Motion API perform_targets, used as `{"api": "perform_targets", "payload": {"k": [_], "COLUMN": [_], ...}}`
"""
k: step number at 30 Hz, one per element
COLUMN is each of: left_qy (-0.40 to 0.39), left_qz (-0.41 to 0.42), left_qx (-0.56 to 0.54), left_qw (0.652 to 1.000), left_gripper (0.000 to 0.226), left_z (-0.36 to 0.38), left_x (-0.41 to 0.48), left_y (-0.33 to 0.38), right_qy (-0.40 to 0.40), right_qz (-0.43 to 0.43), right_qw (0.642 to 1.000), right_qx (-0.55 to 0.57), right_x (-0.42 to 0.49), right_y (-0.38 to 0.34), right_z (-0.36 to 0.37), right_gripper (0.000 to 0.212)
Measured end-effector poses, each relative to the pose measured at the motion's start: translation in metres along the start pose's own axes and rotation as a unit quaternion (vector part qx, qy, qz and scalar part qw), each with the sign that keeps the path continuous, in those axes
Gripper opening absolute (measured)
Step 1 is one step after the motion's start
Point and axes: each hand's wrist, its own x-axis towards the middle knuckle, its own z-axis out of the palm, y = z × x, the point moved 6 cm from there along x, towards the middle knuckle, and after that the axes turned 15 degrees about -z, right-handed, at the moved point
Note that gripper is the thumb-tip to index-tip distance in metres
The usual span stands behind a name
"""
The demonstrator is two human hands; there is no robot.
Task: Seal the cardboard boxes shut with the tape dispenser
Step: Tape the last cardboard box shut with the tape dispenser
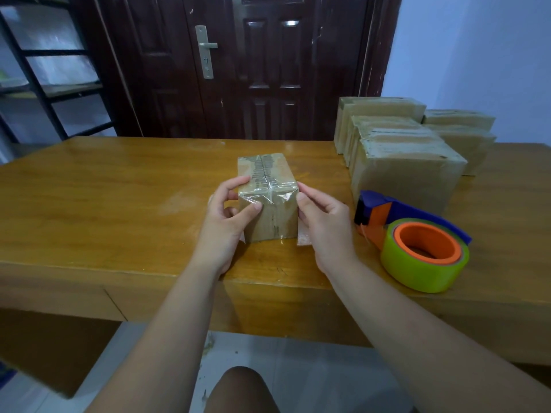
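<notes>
While the small brown taped cardboard box point(269, 204) stands near the yellow wooden table's point(104, 204) front edge, the left hand point(226, 217) and right hand point(325, 223) grip its near corners with curled fingers. The blue-and-orange tape dispenser point(417, 242) lies just right; tabletop stretches wide leftward.

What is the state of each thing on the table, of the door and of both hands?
small box: on the table, top seam taped
left hand: holds the small box
right hand: holds the small box
tape dispenser: lies on table, unheld
other boxes: taped
door: closed
</notes>
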Motion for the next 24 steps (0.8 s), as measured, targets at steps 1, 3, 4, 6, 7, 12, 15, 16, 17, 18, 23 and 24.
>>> {"api": "perform_targets", "payload": {"k": [1,3,4,6,7,12,15,16,17,18,23,24], "left_qy": [-0.002,-0.004,-0.004,-0.005,-0.006,-0.012,-0.021,-0.024,-0.029,-0.034,-0.025,-0.024], "left_qz": [0.001,0.002,0.000,-0.004,-0.005,-0.008,-0.006,-0.006,-0.005,-0.005,0.003,0.005], "left_qx": [-0.005,-0.011,-0.012,-0.018,-0.020,-0.016,-0.027,-0.029,-0.033,-0.038,-0.067,-0.075], "left_qw": [1.000,1.000,1.000,1.000,1.000,1.000,0.999,0.999,0.999,0.999,0.997,0.997], "left_gripper": [0.040,0.039,0.039,0.038,0.038,0.037,0.037,0.035,0.033,0.030,0.029,0.030], "left_z": [0.0004,0.0013,0.0021,0.0031,0.0034,0.0050,0.0053,0.0050,0.0050,0.0053,0.0042,0.0033], "left_x": [-0.0009,-0.0024,-0.0029,-0.0036,-0.0039,-0.0043,-0.0037,-0.0030,-0.0026,-0.0028,-0.0038,-0.0034], "left_y": [0.0006,0.0021,0.0027,0.0034,0.0037,0.0050,0.0042,0.0035,0.0035,0.0041,0.0077,0.0075], "right_qy": [-0.003,-0.004,-0.002,0.001,0.003,0.016,0.019,0.020,0.020,0.020,0.008,0.006], "right_qz": [0.003,0.005,0.006,0.012,0.015,0.023,0.021,0.019,0.018,0.019,0.031,0.030], "right_qw": [1.000,1.000,1.000,1.000,1.000,0.999,1.000,1.000,1.000,1.000,0.999,0.999], "right_qx": [0.005,0.009,0.009,0.013,0.018,0.016,0.006,0.004,0.002,0.003,0.008,0.008], "right_x": [-0.0003,-0.0005,-0.0007,-0.0012,-0.0015,-0.0013,-0.0013,-0.0012,-0.0009,-0.0009,-0.0009,-0.0013], "right_y": [-0.0007,-0.0017,-0.0019,-0.0020,-0.0018,-0.0015,-0.0018,-0.0021,-0.0025,-0.0030,-0.0036,-0.0038], "right_z": [0.0005,0.0009,0.0009,0.0007,0.0006,-0.0005,-0.0002,-0.0001,-0.0002,-0.0001,0.0005,0.0006], "right_gripper": [0.022,0.023,0.024,0.024,0.025,0.025,0.022,0.020,0.018,0.016,0.017,0.018]}}
